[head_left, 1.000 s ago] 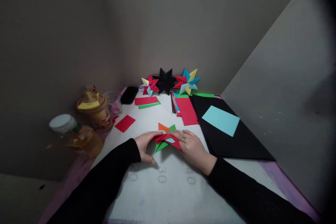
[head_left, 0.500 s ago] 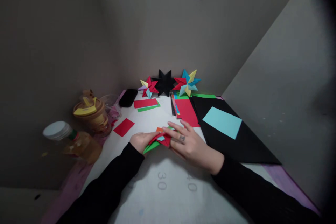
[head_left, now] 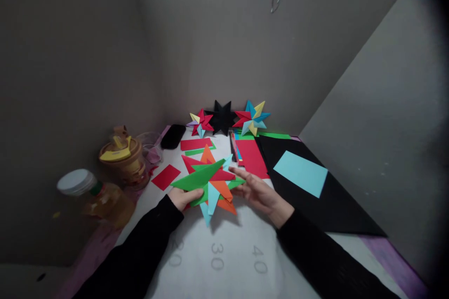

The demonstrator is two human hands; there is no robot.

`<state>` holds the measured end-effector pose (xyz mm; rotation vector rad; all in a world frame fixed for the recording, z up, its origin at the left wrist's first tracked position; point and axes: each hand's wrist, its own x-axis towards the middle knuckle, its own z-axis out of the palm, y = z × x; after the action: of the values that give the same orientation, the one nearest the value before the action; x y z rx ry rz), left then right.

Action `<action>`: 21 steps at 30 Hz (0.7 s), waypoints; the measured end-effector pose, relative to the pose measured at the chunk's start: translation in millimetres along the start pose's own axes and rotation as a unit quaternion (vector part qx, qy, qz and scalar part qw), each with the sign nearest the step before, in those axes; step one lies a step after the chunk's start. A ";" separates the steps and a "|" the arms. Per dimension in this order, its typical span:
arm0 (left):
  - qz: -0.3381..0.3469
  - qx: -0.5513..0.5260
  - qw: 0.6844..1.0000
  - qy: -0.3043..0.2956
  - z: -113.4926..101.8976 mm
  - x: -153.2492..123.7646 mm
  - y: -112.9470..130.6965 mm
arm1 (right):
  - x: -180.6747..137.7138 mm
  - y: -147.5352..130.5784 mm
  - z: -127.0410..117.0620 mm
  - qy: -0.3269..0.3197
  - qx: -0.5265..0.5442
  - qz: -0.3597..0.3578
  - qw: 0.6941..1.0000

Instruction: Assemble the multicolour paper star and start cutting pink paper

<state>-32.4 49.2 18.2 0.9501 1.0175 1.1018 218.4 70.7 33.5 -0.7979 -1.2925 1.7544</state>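
Left hand [head_left: 183,197] grips the paper star [head_left: 209,181] (green, red, orange, blue points), lifted above the white mat [head_left: 224,252]. Right hand [head_left: 257,192], fingers spread open, touches its right edge.

Three finished paper stars [head_left: 224,118] line the back wall, a light blue sheet [head_left: 300,173] lies on black paper [head_left: 336,205], bottles [head_left: 105,196] crowd the bench's [head_left: 217,261] left edge.

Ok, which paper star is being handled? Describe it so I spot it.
Start at the white mat, then come nearer than the three stars along the back wall. The left hand grips and the right hand touches a star, the only one with green and orange points.
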 end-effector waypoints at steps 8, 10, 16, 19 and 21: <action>-0.047 0.045 0.991 -0.121 -2.9 -5.7 -7.5 | -6.3 14.8 12.1 -0.064 0.121 0.114 0.984; -0.042 0.065 0.989 -0.124 -4.2 -6.1 -8.4 | -6.0 18.1 12.2 -0.070 0.130 0.125 0.981; -0.057 0.092 0.984 -0.139 -6.3 -6.0 -13.5 | -7.3 24.0 15.8 -0.101 0.168 0.124 0.973; -0.054 0.089 0.982 -0.159 -6.3 -4.5 -18.3 | -8.0 23.1 17.4 -0.104 0.174 0.121 0.972; -0.051 0.085 0.981 -0.167 -6.0 -4.0 -19.8 | -8.6 22.4 18.2 -0.101 0.177 0.120 0.972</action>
<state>-34.1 42.0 -1.6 1.1635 0.8794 0.7470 202.0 51.2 17.3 -0.6004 -0.9933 2.2298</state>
